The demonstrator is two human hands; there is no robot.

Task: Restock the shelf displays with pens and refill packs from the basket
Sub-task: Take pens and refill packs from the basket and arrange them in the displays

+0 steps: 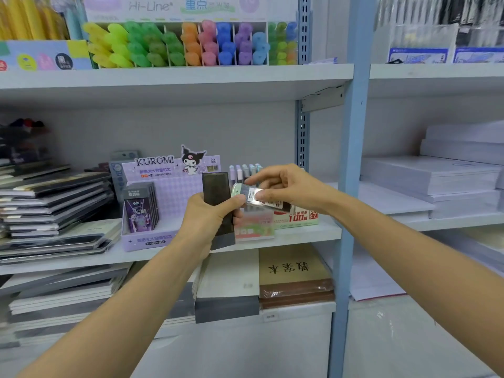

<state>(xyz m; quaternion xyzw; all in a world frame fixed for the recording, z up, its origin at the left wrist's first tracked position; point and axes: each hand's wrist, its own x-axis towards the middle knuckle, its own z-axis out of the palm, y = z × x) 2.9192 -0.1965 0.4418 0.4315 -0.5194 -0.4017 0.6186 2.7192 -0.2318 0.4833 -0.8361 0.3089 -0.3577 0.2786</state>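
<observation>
My left hand (210, 216) grips a stack of dark flat refill packs (218, 197), held upright in front of the middle shelf. My right hand (283, 186) pinches a small clear refill case with a white label (253, 196), tilted and touching the right side of the stack. Behind the hands stands a purple Kuromi display box (163, 192) with a few dark purple refill packs (140, 210) in its left slot. To its right is a green and red lead refill display (296, 216) with pastel cases (245, 170) upright behind it. The basket is out of view.
Stacked dark notebooks (54, 203) fill the left of the middle shelf (300, 234). Highlighters in many colours (191, 45) sit on the shelf above. Notebooks and a brown book (296, 271) lie on the lower shelf. A blue upright post (351, 159) divides off white paper stacks (436, 175) at right.
</observation>
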